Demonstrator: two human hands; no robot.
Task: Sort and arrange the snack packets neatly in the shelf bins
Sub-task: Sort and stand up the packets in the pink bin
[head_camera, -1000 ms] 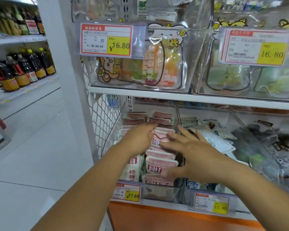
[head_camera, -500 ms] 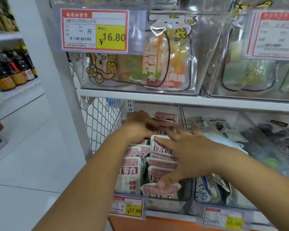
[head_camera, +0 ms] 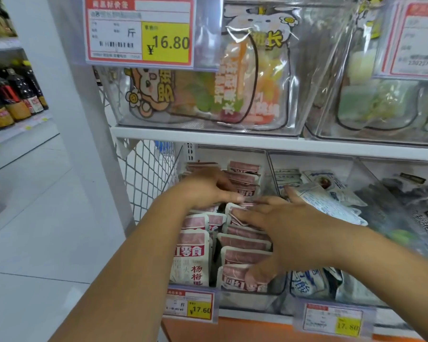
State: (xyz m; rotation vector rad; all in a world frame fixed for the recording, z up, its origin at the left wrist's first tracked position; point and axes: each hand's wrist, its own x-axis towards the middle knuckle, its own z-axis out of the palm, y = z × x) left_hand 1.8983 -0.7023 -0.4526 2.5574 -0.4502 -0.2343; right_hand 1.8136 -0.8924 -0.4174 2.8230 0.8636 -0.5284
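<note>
I see left hand (head_camera: 208,188) gripping rear pink snack packets (head_camera: 245,256) mid-frame; right hand (head_camera: 282,225) spread flat, pressing them.

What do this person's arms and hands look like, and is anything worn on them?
The left hand and right hand wear no gloves, and no ring, watch or bracelet shows on either. The left forearm and right forearm are uncovered as far as the picture reaches; no sleeve comes into view.

sauce bottles (head_camera: 13,99): far left, in rows | wire mesh panel (head_camera: 146,178): centre-left | price tag (head_camera: 140,30): reads 16.80
</note>
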